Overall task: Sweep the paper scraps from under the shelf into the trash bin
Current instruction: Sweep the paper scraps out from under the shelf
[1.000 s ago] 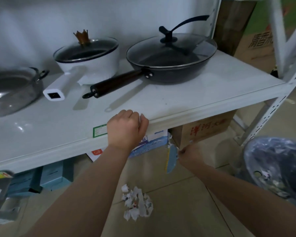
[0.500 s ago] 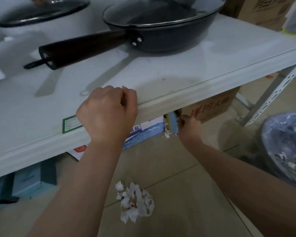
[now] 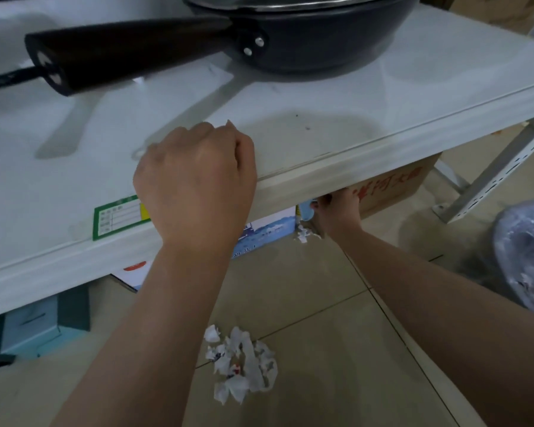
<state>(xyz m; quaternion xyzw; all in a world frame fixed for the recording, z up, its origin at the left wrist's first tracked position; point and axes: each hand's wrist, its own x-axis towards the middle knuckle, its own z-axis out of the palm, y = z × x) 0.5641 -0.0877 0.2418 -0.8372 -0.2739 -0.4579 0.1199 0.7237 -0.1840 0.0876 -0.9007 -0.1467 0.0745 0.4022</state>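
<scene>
Under the shelf (image 3: 321,180), right grip (image 3: 339,211) curls round blue brush (image 3: 306,211).

brush (image 3: 306,211) perhaps, mostly behind shelf (image 3: 336,177)

My right hand (image 3: 339,212) has pushed further in under the shelf (image 3: 367,171). The blue brush (image 3: 306,210), which hung clear of the edge a second ago, is now mostly hidden behind it. My view has dropped closer to the shelf.

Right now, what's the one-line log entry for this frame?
left hand: grips shelf edge | right hand: holds brush under shelf | scraps: by brush | pile: on floor | bin: far right
</scene>
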